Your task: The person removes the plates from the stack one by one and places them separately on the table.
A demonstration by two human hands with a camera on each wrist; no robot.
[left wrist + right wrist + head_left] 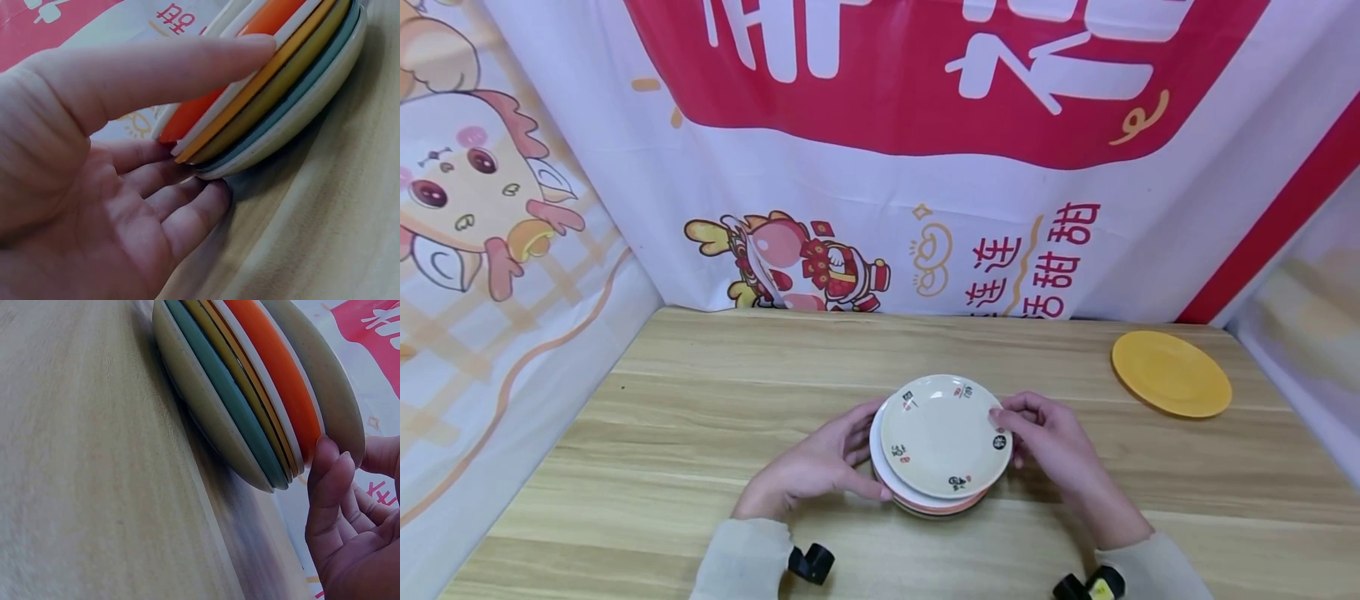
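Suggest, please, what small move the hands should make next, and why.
Perhaps ease the cream top plate leftward into line: it sits off-centre to the right on the plate stack, the right hand pinches its rim, and the left hand is at the stack's side.

Wood-grain table (pixel 647 467) beneath printed cloth walls (pixel 1037 242)

A round cream plate (pixel 946 433) with small black and red characters spaced around its rim lies face up on a stack of plates (pixel 928 506), set off-centre toward the right and far side, its right edge pinched by the right hand (pixel 1048 433). Beneath it a white rim (pixel 881 458) shows, then bands of orange, white, yellow-orange, olive and teal, down to a speckled cream plate (pixel 200 403) on the bench (pixel 715 417). The left hand (pixel 827 462) holds the stack's left side
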